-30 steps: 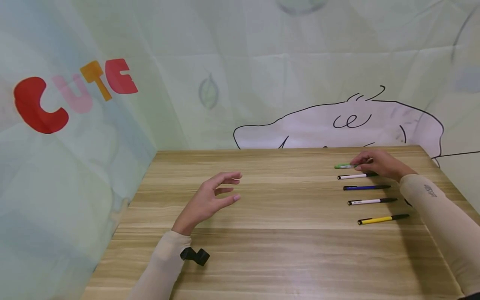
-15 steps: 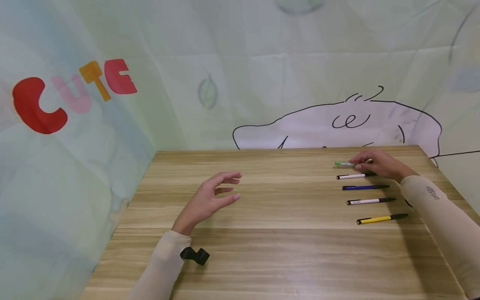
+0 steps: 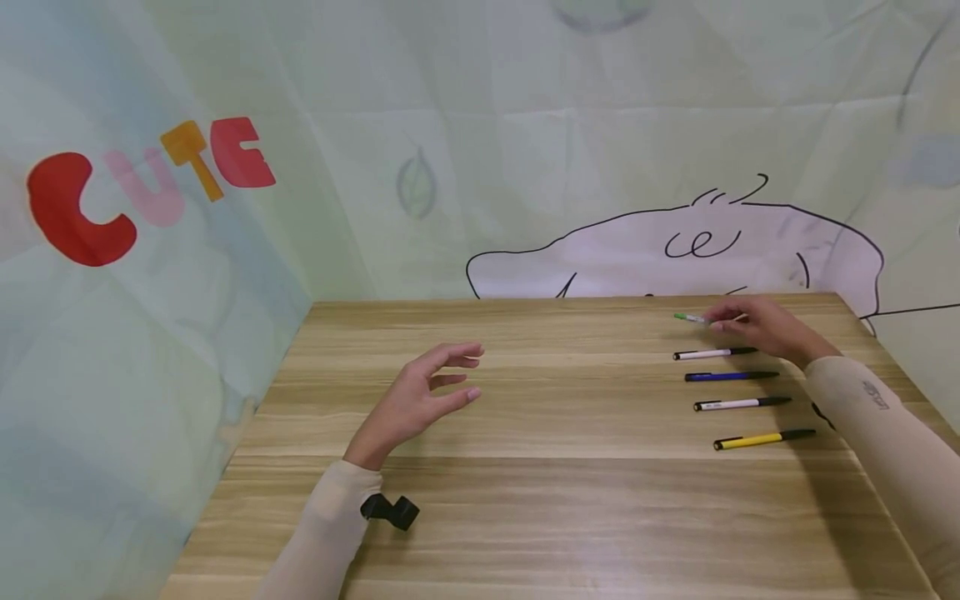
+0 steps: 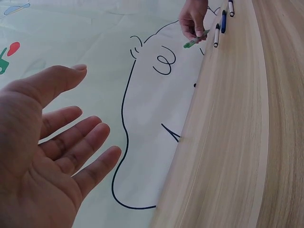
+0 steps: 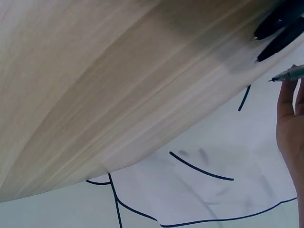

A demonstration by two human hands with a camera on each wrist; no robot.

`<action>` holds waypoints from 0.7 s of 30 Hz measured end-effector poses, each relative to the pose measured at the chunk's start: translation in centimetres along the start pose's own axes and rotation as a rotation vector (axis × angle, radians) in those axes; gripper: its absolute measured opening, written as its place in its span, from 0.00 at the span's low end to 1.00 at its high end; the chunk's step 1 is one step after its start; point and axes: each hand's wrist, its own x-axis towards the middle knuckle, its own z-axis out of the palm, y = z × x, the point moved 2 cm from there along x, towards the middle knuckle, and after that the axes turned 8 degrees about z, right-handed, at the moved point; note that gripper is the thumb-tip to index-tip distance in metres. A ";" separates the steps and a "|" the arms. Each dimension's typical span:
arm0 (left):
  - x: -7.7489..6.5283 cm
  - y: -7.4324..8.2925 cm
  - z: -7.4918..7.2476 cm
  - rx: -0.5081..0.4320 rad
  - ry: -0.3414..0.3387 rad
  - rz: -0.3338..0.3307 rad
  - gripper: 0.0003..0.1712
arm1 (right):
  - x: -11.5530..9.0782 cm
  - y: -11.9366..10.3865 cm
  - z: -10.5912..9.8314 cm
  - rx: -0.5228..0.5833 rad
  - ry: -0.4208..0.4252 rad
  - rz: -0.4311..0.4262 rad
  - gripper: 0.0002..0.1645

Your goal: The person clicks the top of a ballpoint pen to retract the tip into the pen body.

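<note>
In the head view, the right hand (image 3: 772,327) pinches a green pen (image 3: 691,318) near the counter's (image 3: 570,483) far right corner. Half a second ago the pen lay closer to the first white pen (image 3: 708,354); now it is nearer the far edge, the gap wider and its green end tilted up. The left hand (image 3: 420,400) is as it was, fingers parted and softly bent around nothing, over the counter's left half. Below the first white pen, towards the near edge, lie a blue pen (image 3: 723,377), a second white pen (image 3: 735,404) and a yellow pen (image 3: 757,440), slim, roughly parallel, dark-tipped. The counter is pale wood with long streaky grain; behind it hangs a creased printed cloth (image 3: 510,167).

In the left wrist view, the left palm is bare, fingers spread, while the green pen slants from the right hand's fingertips, clear of the counter's surface.

In the right wrist view, the green pen shows a fine metallic point and a greyish barrel, perhaps translucent, though the frame cuts it off. Two glossy black tapered pen ends sit beside it.
</note>
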 end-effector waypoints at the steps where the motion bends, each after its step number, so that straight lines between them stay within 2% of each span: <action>1: 0.0 0.0 0.0 0.001 0.000 0.001 0.31 | -0.1 -0.2 -0.1 0.005 0.002 0.017 0.11; 8: 0.0 0.1 0.0 0.000 -0.001 0.002 0.31 | -0.8 -1.0 -0.6 0.075 0.032 0.114 0.16; 21: 0.0 0.2 0.0 -0.003 -0.001 0.014 0.31 | -1.8 -2.2 -0.6 0.234 0.050 0.187 0.26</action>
